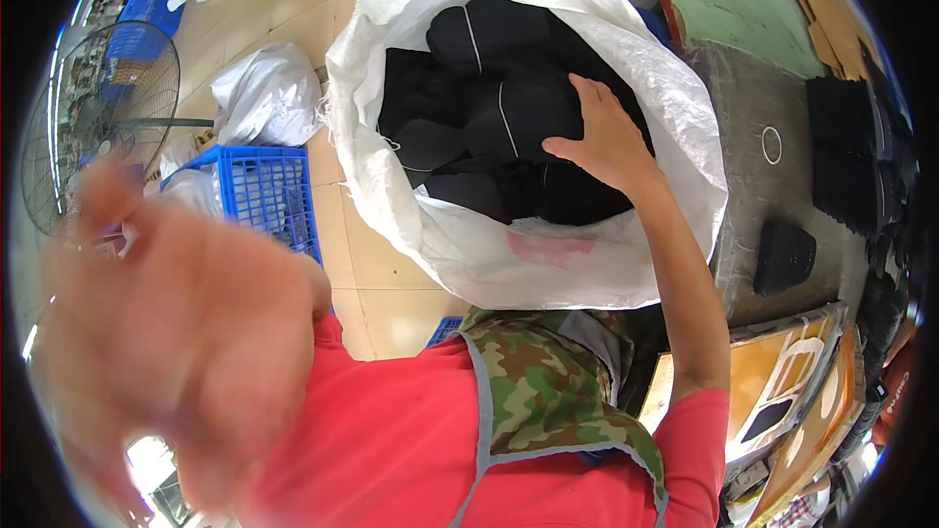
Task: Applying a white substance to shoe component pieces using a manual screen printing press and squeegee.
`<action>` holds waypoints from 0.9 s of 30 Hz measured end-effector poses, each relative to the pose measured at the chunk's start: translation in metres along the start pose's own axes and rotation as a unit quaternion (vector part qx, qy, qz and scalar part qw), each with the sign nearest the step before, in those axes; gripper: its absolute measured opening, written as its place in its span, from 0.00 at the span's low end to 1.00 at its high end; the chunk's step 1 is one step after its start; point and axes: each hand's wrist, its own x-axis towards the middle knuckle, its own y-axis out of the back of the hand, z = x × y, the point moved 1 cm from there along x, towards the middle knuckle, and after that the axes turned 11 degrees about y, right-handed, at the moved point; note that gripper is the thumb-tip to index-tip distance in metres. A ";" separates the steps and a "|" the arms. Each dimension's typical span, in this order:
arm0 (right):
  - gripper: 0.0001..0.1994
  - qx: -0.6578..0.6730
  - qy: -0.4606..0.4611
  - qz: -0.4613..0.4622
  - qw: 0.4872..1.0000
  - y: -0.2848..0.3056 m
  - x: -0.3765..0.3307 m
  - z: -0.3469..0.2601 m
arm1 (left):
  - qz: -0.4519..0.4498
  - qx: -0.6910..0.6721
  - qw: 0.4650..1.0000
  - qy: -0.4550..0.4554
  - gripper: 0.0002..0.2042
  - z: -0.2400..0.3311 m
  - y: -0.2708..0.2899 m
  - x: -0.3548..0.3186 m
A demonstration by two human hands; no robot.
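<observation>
Inside a large white woven sack (381, 225) are several black fabric bundles (489, 31), some tied with a pale cord. My right hand (611, 142) reaches in from the right and grips the right end of one tied black bundle (523, 115), thumb on its lower side and fingers on its upper side. Close to the camera at the left, my left hand (186, 323) is large and smeared by motion. It is away from the sack, and its fingers cannot be made out clearly.
Left of the sack are a blue crate (269, 196), a white plastic bag (264, 93) and a standing fan (108, 117). On the right, a grey table (743, 186) bears a dark pad (785, 256), a pale ring (772, 145) and stacked black pieces (849, 156). Wooden-framed boards (782, 381) stand below it.
</observation>
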 end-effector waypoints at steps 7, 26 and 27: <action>0.44 0.048 -0.026 0.012 0.998 0.009 -0.013 0.009 | 0.047 -0.076 0.996 -0.018 0.09 0.003 -0.001 -0.008; 0.49 0.018 -0.036 0.001 0.999 -0.038 0.028 0.027 | 0.156 -0.276 0.947 -0.053 0.09 0.013 0.018 -0.033; 0.49 0.020 -0.034 0.004 0.999 -0.040 0.027 0.030 | 0.157 -0.286 0.943 -0.059 0.10 0.011 0.014 -0.032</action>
